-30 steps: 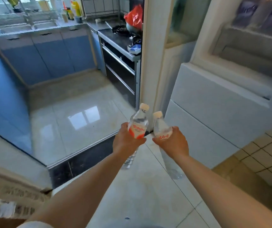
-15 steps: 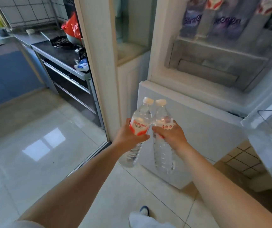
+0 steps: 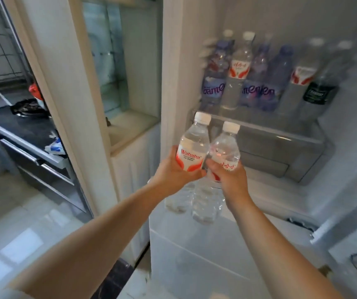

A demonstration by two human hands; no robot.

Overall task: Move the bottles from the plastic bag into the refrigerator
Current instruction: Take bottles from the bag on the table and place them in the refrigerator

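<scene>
Left hand [image 3: 174, 169]: wrapped round the labelled middle of a clear water bottle [image 3: 191, 152], white cap up, tilted slightly left.

Right hand [image 3: 227, 180]: wrapped round a second water bottle [image 3: 224, 154] at its label, cap up. The two bottles were touching at the shoulders, held side by side in front of the open refrigerator [image 3: 292, 190], below and just short of its shelf [image 3: 259, 128]; neither had been set down.

Shelf, far side: a row of bottles already stood there, some with purple labels [image 3: 213, 89], some with red-and-white labels [image 3: 239, 67], one dark-labelled [image 3: 315, 93] at the right end. The row looked nearly full, so gaps for two more were hard to make out in the blur.

Below the shelf: a translucent drawer [image 3: 276, 156].

Far left: a dark counter [image 3: 22, 124] with oddments on it.

Plastic bag: not in view, so the number of bottles left in it could not be told.

Progress, as judged: part done; this pair carried to the refrigerator but not yet placed; placing and any further trips remained.
</scene>
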